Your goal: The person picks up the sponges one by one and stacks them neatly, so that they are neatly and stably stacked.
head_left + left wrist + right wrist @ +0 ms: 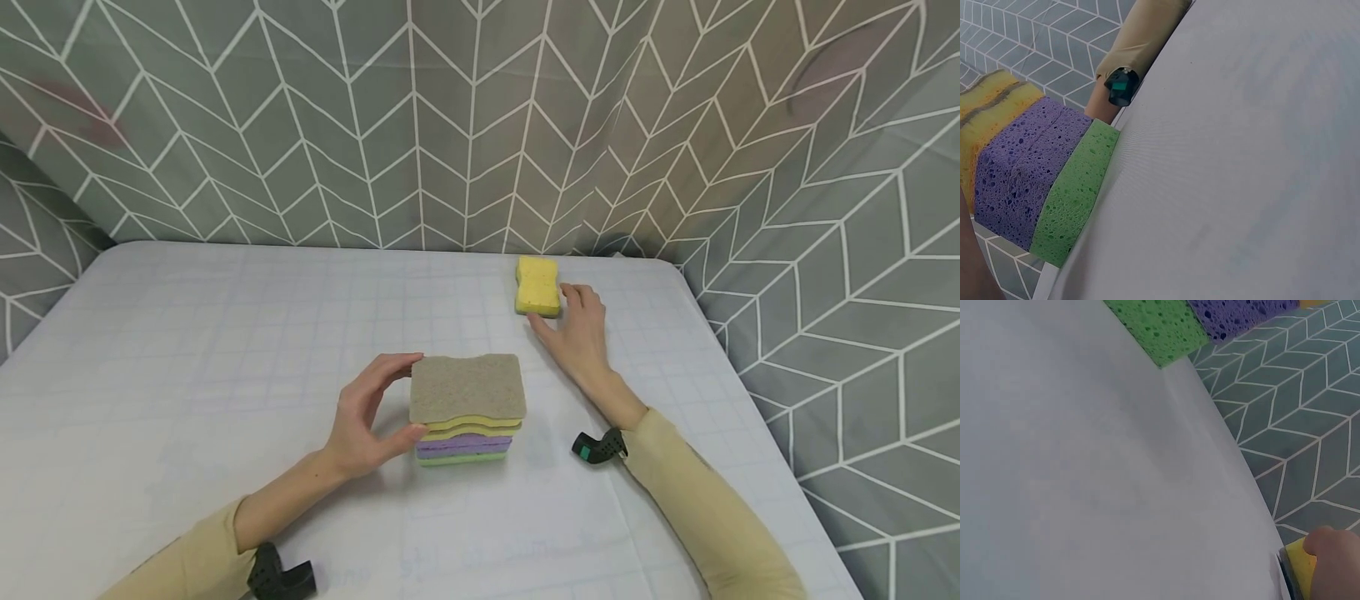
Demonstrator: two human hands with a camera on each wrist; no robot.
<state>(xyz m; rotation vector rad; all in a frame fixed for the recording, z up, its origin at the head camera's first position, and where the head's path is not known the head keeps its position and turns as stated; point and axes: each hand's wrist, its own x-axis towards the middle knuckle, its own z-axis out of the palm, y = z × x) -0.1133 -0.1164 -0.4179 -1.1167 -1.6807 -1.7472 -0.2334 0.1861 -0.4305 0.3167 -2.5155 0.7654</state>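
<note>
A stack of sponges point(463, 429) stands on the white-covered table, green at the bottom, then purple, then yellow, with a greyish scouring pad point(468, 387) on top. My left hand point(363, 417) holds the stack by its left end, thumb at the front corner and fingertips at the back corner. In the left wrist view the purple layers point(1029, 169) and the green sponge point(1075, 194) show their porous sides. Farther back lies a separate yellow sponge point(537, 285), its waist pinched in. My right hand point(581, 333) is spread around its near right corner, thumb at the front edge, fingers along the right side.
A patterned grey-green curtain point(442, 125) hangs behind the table point(187, 375) and along its right side. The yellow sponge lies close to the table's back edge. Black wrist devices point(600, 447) sit at both sleeves.
</note>
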